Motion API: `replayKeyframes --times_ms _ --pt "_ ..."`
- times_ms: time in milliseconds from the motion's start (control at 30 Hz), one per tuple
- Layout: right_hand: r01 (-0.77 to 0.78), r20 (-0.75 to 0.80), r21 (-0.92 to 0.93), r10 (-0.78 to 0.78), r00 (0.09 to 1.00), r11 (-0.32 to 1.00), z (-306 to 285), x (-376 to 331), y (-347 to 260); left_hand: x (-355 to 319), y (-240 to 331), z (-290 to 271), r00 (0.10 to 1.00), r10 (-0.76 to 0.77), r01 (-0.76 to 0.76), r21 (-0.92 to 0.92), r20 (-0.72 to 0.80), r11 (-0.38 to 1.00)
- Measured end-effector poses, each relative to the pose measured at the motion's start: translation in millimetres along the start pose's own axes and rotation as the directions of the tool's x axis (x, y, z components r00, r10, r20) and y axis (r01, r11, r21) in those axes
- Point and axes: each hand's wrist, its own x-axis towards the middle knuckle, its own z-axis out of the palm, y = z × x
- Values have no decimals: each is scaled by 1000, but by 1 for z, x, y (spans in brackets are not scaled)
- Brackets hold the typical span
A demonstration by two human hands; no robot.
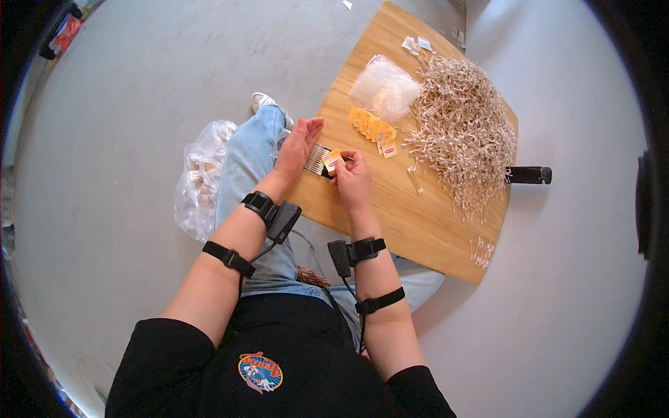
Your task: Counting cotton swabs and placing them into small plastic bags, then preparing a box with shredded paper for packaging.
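My right hand [355, 180] pinches a small yellow and white card [333, 160] between thumb and fingers. Under and beside that card, at the near left edge of the wooden table, lies a neat row of cotton swabs [316, 158] with something black at its near end. Along the row's left side rests my left hand [298, 148], its fingers stretched out and holding nothing that I can see. A bit of clear plastic shows just beyond the left wrist. Several more yellow cards [373, 129] lie fanned out farther up the table.
A large heap of loose cotton swabs [463, 132] covers the table's right side. Clear plastic bags [385, 87] are stacked at its far left. Stray swabs [415, 180] lie nearer. A black object [529, 175] juts past the right edge. A filled plastic bag [202, 181] sits beside my leg.
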Motion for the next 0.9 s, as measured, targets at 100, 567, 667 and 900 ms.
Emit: replayKeyframes --times_ms 100,567,667,900 --pt "64 -77 -129 -75 994 989 0 4 13 1 0 3 1000 -21 21 -16 -16 1000" --pt "250 -34 -456 -297 954 854 19 6 4 2 2 -2 998 -57 54 -147 -21 988" --pt "201 10 -490 -226 974 848 26 6 -6 2 4 -4 998 -63 58 -181 -21 982" --pt "159 -77 -588 -250 965 793 39 4 -10 4 12 -6 991 -129 105 -338 -48 935"
